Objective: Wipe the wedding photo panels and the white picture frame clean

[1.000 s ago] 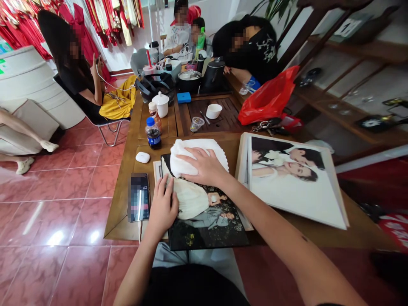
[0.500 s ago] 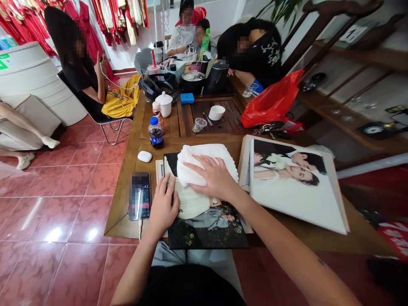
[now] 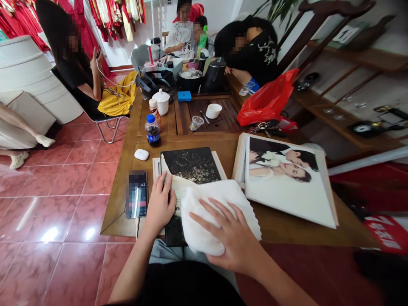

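A white cloth (image 3: 219,191) lies over the lower right part of a dark photo panel (image 3: 191,161), hanging past its near edge. My right hand (image 3: 234,233) presses on the cloth with spread fingers, its thumb at the near edge; the cloth moves along with it. At the panel's left edge rests my left hand (image 3: 162,202), fingers stretched out and flat, gripping nothing. The panel's upper part shows dark foliage with pale blossoms; the cloth hides most of the lower picture. Beneath it, pale sheets or frames stick out at left and right.
To the right lies a large couple's photo print (image 3: 283,182) on a stack. A charging phone (image 3: 137,195), a white earbud case (image 3: 141,154) and a blue-capped bottle (image 3: 153,131) stand left. Farther back are a red plastic bag (image 3: 267,100), a white cup (image 3: 213,111) and seated people.
My right hand has drawn the white cloth toward me and a little right, from the panel's upper part to its near edge. The upper picture is now uncovered. My left hand stays put.
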### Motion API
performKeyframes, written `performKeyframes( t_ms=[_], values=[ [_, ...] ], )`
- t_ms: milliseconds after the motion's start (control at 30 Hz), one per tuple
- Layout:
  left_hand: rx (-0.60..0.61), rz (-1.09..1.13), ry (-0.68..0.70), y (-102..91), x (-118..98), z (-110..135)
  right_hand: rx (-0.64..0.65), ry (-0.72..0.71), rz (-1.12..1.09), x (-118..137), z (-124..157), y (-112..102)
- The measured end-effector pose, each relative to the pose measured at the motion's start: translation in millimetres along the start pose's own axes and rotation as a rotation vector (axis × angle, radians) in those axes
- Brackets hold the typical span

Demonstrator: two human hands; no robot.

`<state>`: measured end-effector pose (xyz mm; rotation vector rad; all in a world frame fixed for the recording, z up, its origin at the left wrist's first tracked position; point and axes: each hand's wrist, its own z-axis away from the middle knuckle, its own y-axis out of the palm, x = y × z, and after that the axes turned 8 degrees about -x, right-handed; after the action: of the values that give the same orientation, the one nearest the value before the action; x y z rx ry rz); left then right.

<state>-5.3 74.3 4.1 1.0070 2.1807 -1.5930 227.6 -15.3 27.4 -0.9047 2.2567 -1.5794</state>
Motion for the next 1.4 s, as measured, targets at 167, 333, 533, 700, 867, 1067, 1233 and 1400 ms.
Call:
performKeyframes(
  t_ms=[167,333,533,700,867,1067,1233,1400],
  values=[
    [0.005,-0.002,0.002,-0.5,0,0,-0.037,0.031,0.036,-2,17,-9],
    [0.011,-0.010,0.011,-0.2,1,0,-0.056,0.050,0.057,-7,25,-13],
    [0.003,-0.020,0.023,0.1,1,0,-0.021,0.083,0.067,-22,5,-6],
    [0.008,-0.026,0.035,0.9,2,0,0.017,0.126,0.086,-50,-31,3],
    [0.010,-0.030,0.041,1.2,3,0,0.031,0.145,0.091,-81,-68,13],
    [0.001,-0.025,0.037,1.4,4,0,0.004,0.186,0.096,-108,-106,22],
    [-0.001,-0.017,0.017,2.0,4,1,0.013,0.227,0.087,-121,-130,25],
    [0.021,-0.021,0.010,2.0,4,0,0.015,0.224,0.085,-118,-147,30]
  ],
)
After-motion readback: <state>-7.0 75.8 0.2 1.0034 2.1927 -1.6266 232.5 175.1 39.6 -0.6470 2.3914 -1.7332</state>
